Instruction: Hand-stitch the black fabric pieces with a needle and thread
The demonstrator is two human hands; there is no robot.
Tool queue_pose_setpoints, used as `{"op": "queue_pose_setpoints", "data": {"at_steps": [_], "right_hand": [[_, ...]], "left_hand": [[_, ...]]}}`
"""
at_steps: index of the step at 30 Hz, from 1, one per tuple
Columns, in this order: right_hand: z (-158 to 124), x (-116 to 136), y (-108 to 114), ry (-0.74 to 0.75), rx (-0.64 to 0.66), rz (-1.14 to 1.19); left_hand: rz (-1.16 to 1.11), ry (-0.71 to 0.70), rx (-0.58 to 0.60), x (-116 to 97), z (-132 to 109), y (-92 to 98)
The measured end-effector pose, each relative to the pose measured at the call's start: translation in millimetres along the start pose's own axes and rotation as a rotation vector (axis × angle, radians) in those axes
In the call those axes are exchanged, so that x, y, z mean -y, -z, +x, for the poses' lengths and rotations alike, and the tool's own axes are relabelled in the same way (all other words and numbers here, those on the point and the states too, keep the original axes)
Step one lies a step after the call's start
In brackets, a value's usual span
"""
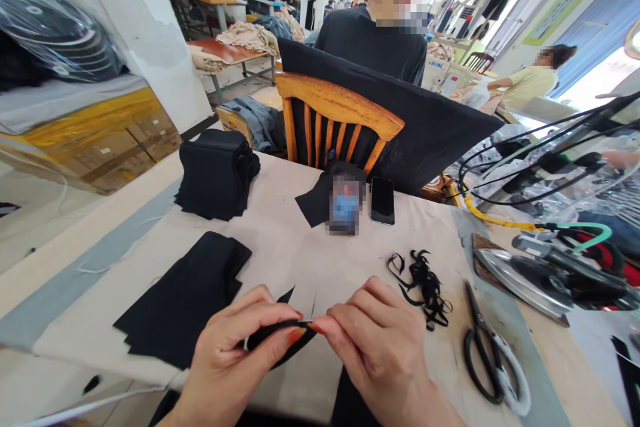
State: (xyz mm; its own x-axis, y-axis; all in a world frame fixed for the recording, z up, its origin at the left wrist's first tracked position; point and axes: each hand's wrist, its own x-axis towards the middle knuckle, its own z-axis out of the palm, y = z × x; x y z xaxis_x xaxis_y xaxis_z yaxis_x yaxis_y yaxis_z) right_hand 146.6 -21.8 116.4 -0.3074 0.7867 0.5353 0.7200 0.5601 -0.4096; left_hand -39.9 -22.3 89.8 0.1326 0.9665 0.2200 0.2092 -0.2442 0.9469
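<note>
Currently: left hand (235, 347) + right hand (375, 340) both pinched shut on black fabric strip (280, 332) | held just above table (300, 260) edge | advice: keep strip taut, fingertips near fold | scissors (493, 357) right.

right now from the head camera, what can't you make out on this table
- Black strip: its middle is covered by the left hand and right hand pinching it.
- Object beside the phone: blurred out.
- Iron: its far end is lost among cables.
- Scissors: blade tips too thin to tell.
</note>
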Motion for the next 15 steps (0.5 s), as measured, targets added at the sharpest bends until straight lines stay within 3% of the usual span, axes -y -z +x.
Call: {"op": "queue_pose_setpoints", "data": {"at_steps": [4,8,15], "right_hand": [[4.0,0.4,6.2,0.078,0.008,-0.138],[7.0,-0.9,10.2,0.135,0.092,-0.156],[-4.9,-3.4,-9.3,-0.042,0.089,0.075]], "left_hand": [[0.035,-0.02,0.033,1.8,0.6,2.1],[0.032,0.012,0.141,0.2,4.0,5.0],[0.088,0.046,0.225,2.8,6.4,8.1]]}}
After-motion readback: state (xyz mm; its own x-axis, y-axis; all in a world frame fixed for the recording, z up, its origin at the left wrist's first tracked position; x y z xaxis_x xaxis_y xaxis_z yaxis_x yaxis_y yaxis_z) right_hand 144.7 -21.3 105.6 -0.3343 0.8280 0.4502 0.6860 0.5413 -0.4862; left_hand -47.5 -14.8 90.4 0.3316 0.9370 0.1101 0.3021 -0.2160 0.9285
